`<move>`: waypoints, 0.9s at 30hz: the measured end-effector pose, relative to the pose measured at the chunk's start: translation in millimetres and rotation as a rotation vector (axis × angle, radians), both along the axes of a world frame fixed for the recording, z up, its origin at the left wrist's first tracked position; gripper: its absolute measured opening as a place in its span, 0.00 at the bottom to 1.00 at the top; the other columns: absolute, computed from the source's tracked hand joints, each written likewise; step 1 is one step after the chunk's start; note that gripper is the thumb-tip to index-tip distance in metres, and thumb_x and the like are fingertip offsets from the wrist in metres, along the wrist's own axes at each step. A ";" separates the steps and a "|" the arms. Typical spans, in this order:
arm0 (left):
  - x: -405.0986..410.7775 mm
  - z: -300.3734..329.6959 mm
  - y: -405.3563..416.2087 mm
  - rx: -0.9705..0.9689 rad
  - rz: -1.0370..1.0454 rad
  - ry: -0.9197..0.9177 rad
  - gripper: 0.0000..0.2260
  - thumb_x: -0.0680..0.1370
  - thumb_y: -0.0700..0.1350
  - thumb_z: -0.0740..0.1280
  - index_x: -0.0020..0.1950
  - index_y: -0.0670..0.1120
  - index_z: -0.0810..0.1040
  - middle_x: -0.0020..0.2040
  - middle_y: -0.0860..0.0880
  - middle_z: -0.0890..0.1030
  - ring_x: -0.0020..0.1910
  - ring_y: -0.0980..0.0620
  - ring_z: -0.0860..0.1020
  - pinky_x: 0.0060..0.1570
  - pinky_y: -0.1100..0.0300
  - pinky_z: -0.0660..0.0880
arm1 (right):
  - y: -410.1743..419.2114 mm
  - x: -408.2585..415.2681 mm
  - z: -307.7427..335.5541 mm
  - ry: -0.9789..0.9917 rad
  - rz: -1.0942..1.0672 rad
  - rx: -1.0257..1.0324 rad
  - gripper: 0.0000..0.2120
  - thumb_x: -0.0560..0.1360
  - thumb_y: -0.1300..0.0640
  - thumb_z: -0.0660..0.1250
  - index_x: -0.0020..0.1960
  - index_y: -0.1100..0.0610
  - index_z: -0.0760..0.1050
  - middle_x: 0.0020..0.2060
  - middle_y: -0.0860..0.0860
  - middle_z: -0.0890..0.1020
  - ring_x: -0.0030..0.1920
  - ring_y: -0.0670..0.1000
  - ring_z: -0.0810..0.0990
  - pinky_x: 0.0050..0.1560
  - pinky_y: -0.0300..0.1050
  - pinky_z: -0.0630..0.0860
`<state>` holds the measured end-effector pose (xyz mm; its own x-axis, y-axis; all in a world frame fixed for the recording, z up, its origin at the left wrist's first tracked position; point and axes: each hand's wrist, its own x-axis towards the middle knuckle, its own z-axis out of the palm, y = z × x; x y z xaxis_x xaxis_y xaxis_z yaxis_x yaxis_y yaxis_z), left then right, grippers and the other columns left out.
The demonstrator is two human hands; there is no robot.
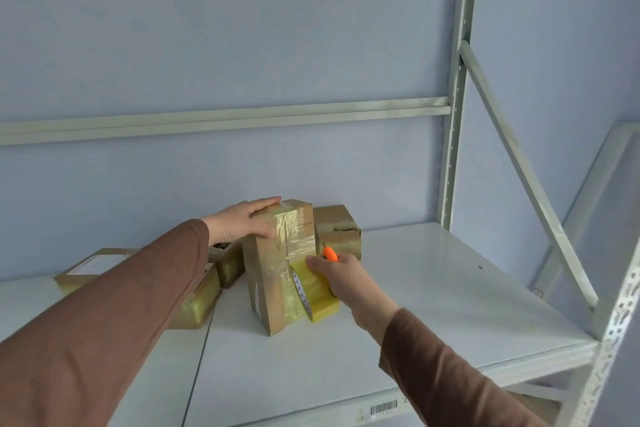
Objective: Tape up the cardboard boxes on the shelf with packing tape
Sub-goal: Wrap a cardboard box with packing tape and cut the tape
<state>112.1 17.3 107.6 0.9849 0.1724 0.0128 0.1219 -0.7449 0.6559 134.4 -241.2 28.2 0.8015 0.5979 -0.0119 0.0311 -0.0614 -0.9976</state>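
Head view: upright box standing mid-shelf, yellowish tape already down its top and front. Left hand pressed flat on box top, fingers straight and together. Right hand gripping tape roll against box's lower right side, fingers curled round it, an orange cutter poking out above. Strip seemingly mid-run, not yet cut. Behind and left, three more boxes, each showing some tape; whether fully sealed, impossible to tell.
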 end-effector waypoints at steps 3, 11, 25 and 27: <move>0.5 -2.0 1.5 -0.006 -0.001 -0.001 0.36 0.76 0.48 0.76 0.79 0.63 0.64 0.71 0.55 0.70 0.69 0.52 0.70 0.66 0.60 0.67 | 12.4 6.5 -26.9 0.046 -0.024 -0.062 0.12 0.77 0.49 0.72 0.47 0.58 0.78 0.41 0.53 0.78 0.41 0.52 0.77 0.44 0.46 0.72; -9.0 -0.8 11.2 -0.163 0.047 -0.024 0.35 0.70 0.53 0.78 0.74 0.67 0.69 0.69 0.56 0.75 0.64 0.57 0.75 0.59 0.64 0.72 | 40.5 -2.1 -67.8 0.026 -0.139 0.020 0.19 0.78 0.40 0.69 0.42 0.54 0.70 0.37 0.52 0.71 0.38 0.49 0.70 0.39 0.44 0.67; -18.1 -95.1 21.9 -0.659 0.306 0.097 0.30 0.61 0.64 0.80 0.59 0.53 0.85 0.56 0.46 0.86 0.53 0.46 0.83 0.48 0.49 0.83 | -35.5 -57.4 -46.7 -0.333 -0.002 0.304 0.27 0.76 0.34 0.67 0.72 0.42 0.74 0.46 0.37 0.83 0.48 0.38 0.80 0.53 0.31 0.73; -15.7 -102.4 19.7 -0.522 0.321 0.038 0.26 0.66 0.66 0.77 0.60 0.57 0.83 0.57 0.51 0.85 0.53 0.52 0.81 0.53 0.51 0.80 | -38.1 -54.2 -50.5 -0.368 0.037 0.221 0.22 0.78 0.43 0.69 0.72 0.44 0.75 0.49 0.39 0.83 0.51 0.43 0.81 0.56 0.38 0.76</move>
